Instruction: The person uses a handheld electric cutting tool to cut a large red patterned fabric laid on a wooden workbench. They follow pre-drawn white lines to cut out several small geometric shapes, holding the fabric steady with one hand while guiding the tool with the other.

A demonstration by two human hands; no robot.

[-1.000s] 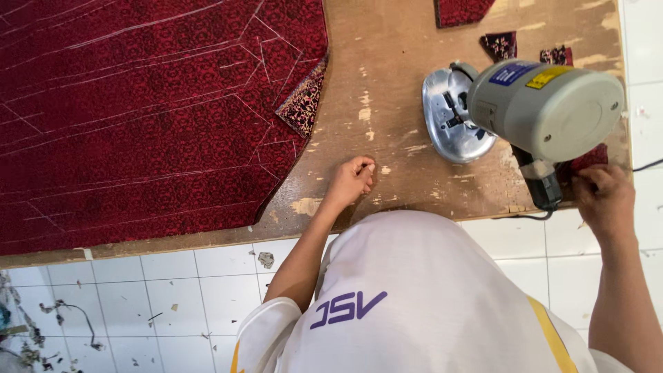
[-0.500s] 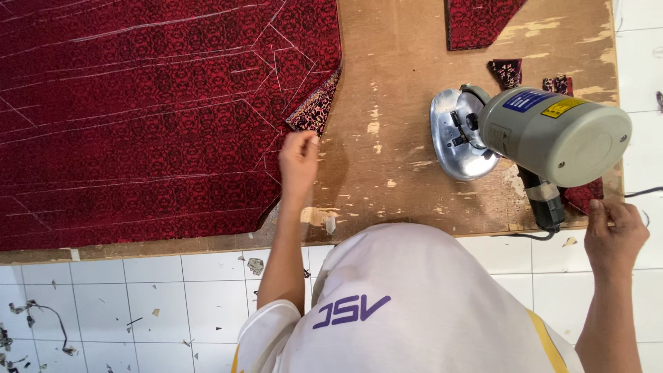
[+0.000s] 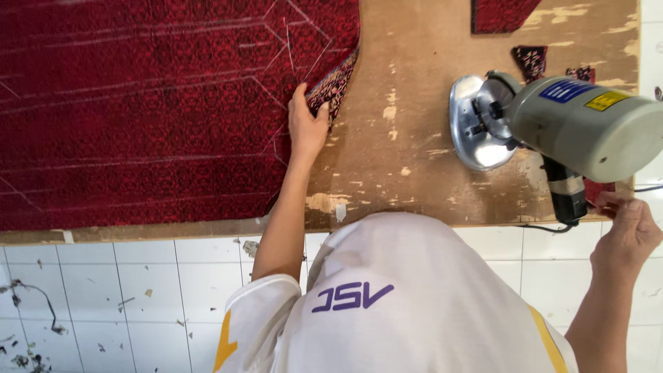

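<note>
The red patterned fabric (image 3: 159, 110) lies flat over the left of the wooden board (image 3: 414, 138), its cut flap at the right edge pinched in the left hand (image 3: 307, 124). The right hand (image 3: 625, 231), fingers loosely curled on nothing visible, sits by the el. cutter (image 3: 552, 128) — well apart. Vs. 0.5 s ago, the left hand has moved up the edge onto the flap.

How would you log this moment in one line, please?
left hand: grips red fabric edge | right hand: by cutting machine
</note>
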